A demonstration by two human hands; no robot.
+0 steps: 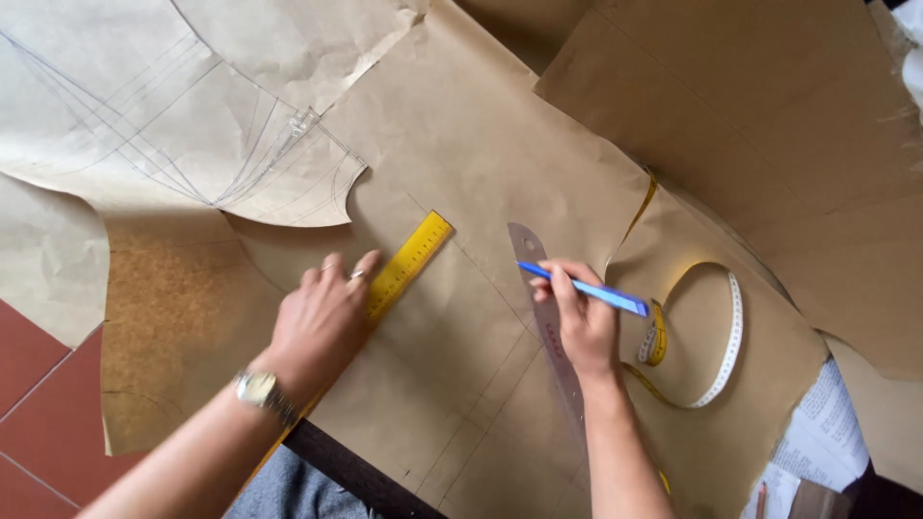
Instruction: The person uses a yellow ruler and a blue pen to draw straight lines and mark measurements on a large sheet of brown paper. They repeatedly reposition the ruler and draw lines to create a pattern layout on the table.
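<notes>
My left hand point(322, 322) lies flat with fingers spread on a yellow ruler point(411, 259), pressing it onto a sheet of brown pattern paper point(452, 144) with pencil lines drawn on it. A watch sits on that wrist. In my right hand point(582, 322) is a blue pen point(596, 290), its tip pointing left at the paper near a clear curved ruler point(538, 279) that lies under the hand.
A yellow and white measuring tape point(716, 327) loops to the right of my right hand. A cut pattern piece with drawn curves point(183, 135) lies at the upper left. More brown paper point(769, 106) overlaps at the upper right. Red floor tiles point(38, 394) show at the lower left, printed paper point(827, 432) at the lower right.
</notes>
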